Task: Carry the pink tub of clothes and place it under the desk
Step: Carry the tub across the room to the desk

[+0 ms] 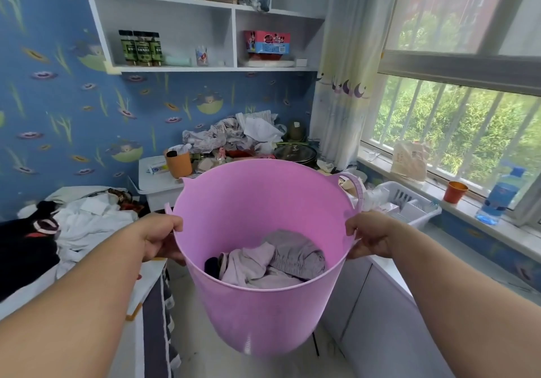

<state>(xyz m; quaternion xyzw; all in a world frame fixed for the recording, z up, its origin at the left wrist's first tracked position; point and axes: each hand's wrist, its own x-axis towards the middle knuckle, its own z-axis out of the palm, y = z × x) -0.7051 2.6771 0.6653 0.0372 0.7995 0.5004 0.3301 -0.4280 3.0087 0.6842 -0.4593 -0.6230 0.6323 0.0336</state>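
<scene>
A large pink tub [257, 304] hangs in the air in front of me, tilted a little toward me. Pale lilac and grey clothes [275, 260] lie in its bottom. My left hand [159, 238] grips the tub's left rim and my right hand [370, 235] grips the right rim. One pink loop handle [355, 186] sticks up at the far right of the rim. Behind the tub stands a small white desk [155, 181], cluttered on top; the space below it is hidden by the tub.
A bed with white and black clothes [73, 222] lies at the left. A white plastic basket [409, 205] sits at the right on a low grey cabinet [380, 313] under the window sill. Wall shelves [205, 26] hang above. A narrow strip of pale floor runs between bed and cabinet.
</scene>
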